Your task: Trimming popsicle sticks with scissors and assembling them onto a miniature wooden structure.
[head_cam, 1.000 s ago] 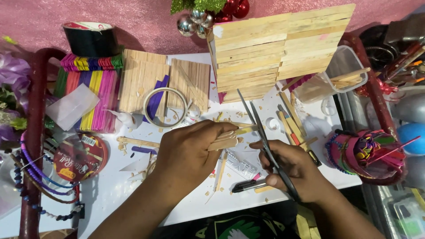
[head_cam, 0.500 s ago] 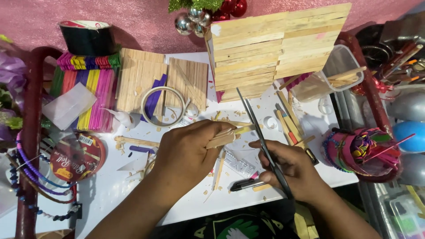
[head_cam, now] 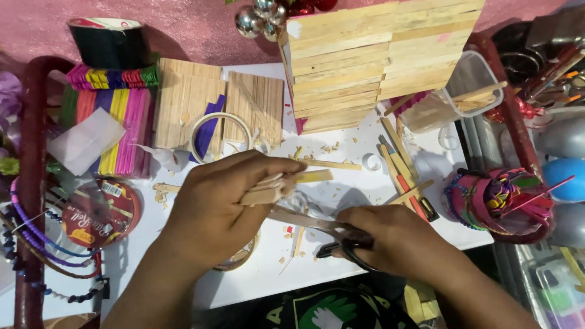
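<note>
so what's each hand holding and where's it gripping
The left hand pinches a small bundle of wooden craft sticks near their left end. The right hand holds scissors by the black handle loops, blades pointing left under the sticks.

Both forearms are bare with no sleeves, and neither hand wears rings, gloves or a watch.

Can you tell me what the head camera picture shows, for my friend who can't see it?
Someone's left hand holds a few plain wooden craft sticks over a white table, while the right hand holds scissors just under them. Around them lie coloured sticks, stick panels and a tape ring.
</note>
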